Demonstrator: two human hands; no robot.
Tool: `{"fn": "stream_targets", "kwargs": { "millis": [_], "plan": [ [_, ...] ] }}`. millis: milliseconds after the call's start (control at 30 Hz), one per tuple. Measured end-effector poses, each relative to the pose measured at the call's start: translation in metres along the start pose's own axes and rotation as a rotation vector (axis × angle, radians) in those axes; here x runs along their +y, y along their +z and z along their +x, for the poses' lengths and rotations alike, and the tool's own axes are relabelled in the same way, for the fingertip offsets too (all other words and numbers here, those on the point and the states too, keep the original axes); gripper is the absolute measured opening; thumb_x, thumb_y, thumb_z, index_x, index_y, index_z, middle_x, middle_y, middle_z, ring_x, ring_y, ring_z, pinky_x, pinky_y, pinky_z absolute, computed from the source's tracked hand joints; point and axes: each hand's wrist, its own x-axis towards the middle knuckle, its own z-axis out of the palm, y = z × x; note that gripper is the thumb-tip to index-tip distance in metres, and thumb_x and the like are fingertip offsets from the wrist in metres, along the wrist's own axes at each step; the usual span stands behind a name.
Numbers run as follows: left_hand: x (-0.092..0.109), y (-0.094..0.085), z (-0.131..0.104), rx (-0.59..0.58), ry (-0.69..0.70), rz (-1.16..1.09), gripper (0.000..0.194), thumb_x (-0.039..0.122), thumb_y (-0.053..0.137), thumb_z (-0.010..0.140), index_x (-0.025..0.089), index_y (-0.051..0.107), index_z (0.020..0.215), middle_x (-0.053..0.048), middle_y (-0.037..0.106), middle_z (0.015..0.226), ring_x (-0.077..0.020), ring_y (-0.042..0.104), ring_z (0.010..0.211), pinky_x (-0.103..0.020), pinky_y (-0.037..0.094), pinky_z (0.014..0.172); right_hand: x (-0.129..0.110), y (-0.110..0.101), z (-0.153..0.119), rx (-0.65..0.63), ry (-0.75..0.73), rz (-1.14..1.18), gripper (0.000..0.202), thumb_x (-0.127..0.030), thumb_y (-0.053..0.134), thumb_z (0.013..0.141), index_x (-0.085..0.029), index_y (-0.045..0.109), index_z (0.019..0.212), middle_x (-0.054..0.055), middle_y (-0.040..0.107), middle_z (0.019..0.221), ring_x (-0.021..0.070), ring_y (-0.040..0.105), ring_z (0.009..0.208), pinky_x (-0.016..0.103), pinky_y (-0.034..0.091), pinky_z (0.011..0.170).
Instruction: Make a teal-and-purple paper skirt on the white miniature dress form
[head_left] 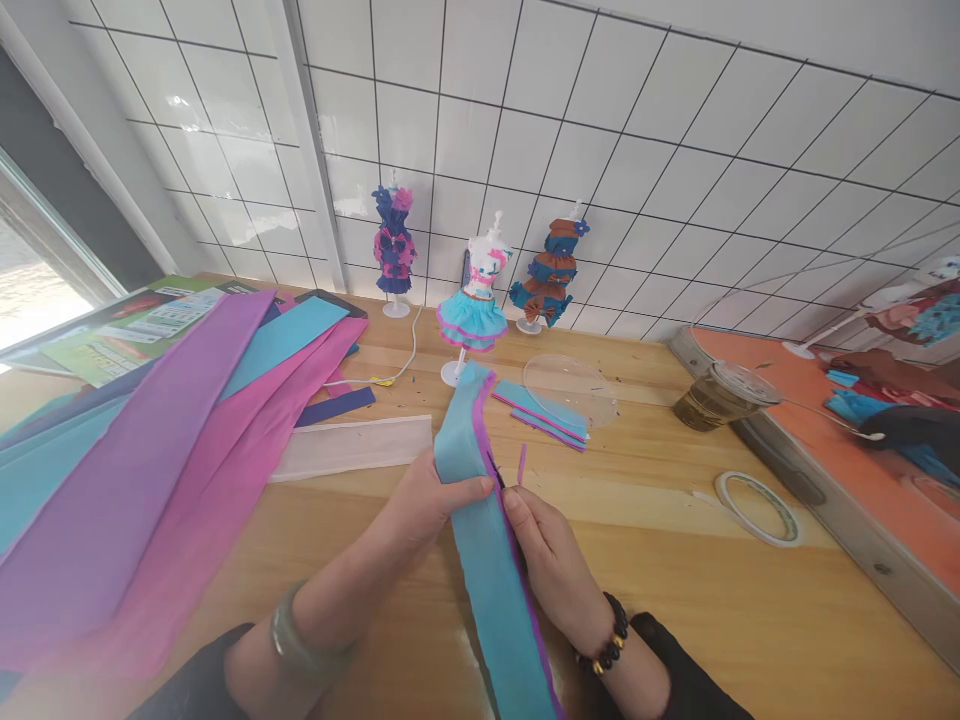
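A long blue strip (491, 590) with a purple edge runs from the table's middle down to the bottom of the view. My left hand (442, 492) grips it, thumb on top, where the strip bends. Beside it, my right hand (547, 545) is closed around a small dark tool (498, 474), probably scissors, whose tip lies at the purple edge. Most of the tool is hidden by the fingers. A thin purple scrap (523, 464) lies just right of the tool. Shorter blue and purple strips (547, 412) lie beyond, partly under a clear round lid (571, 388).
Three small dressed mannequins (472, 310) stand by the tiled wall. Purple, blue and pink sheets (172, 430) cover the left side, near a white strip (356, 447). At right are a tape roll (759, 508), a cup (724, 395) and an orange surface (840, 440).
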Motion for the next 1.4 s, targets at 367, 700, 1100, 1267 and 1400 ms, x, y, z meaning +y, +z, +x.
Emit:
{"fn": "stream_targets", "kwargs": {
  "millis": [367, 700, 1100, 1267, 1400],
  "plan": [
    [0.01, -0.005, 0.004, 0.096, -0.012, -0.092, 0.018, 0.029, 0.073, 0.069, 0.016, 0.066, 0.08, -0.001, 0.068, 0.068, -0.0146, 0.061, 0.062, -0.026, 0.047, 0.064, 0.0, 0.0, -0.002, -0.047, -0.019, -0.014, 0.039, -0.045, 0.029, 0.094, -0.021, 0.034, 0.063, -0.004, 0.036, 0.057, 0.012, 0.034, 0.054, 0.025, 0.03, 0.053],
    [0.009, -0.009, 0.005, 0.094, 0.029, -0.14, 0.025, 0.022, 0.072, 0.069, 0.017, 0.062, 0.091, -0.002, 0.069, 0.08, -0.015, 0.063, 0.069, -0.027, 0.051, 0.067, -0.002, 0.004, -0.007, -0.1, 0.032, 0.078, 0.041, -0.045, 0.028, 0.095, -0.022, 0.037, 0.062, -0.006, 0.039, 0.045, 0.0104, 0.038, 0.044, 0.023, 0.032, 0.049],
    [0.013, -0.006, 0.003, 0.126, 0.017, -0.15, 0.027, 0.021, 0.072, 0.068, 0.016, 0.062, 0.092, -0.004, 0.068, 0.078, -0.017, 0.064, 0.067, -0.028, 0.051, 0.063, -0.002, 0.009, -0.008, -0.113, 0.003, 0.105, 0.042, -0.044, 0.026, 0.095, -0.022, 0.04, 0.062, -0.005, 0.043, 0.041, 0.0112, 0.042, 0.042, 0.025, 0.036, 0.053],
    [0.012, -0.005, 0.002, 0.127, 0.035, -0.169, 0.026, 0.02, 0.072, 0.067, 0.016, 0.062, 0.091, -0.003, 0.068, 0.076, -0.0169, 0.063, 0.064, -0.028, 0.051, 0.061, 0.0, 0.011, -0.009, -0.108, -0.004, 0.082, 0.041, -0.042, 0.026, 0.096, -0.021, 0.042, 0.064, -0.004, 0.047, 0.046, 0.0118, 0.044, 0.047, 0.024, 0.036, 0.054],
    [0.007, -0.004, 0.003, 0.117, 0.015, -0.123, 0.03, 0.021, 0.072, 0.068, 0.016, 0.061, 0.095, -0.005, 0.068, 0.082, -0.0184, 0.063, 0.073, -0.029, 0.051, 0.067, 0.001, 0.012, -0.009, -0.075, -0.014, 0.077, 0.04, -0.039, 0.026, 0.096, -0.021, 0.041, 0.063, -0.004, 0.046, 0.049, 0.0121, 0.044, 0.051, 0.025, 0.038, 0.058]
  ]
}}
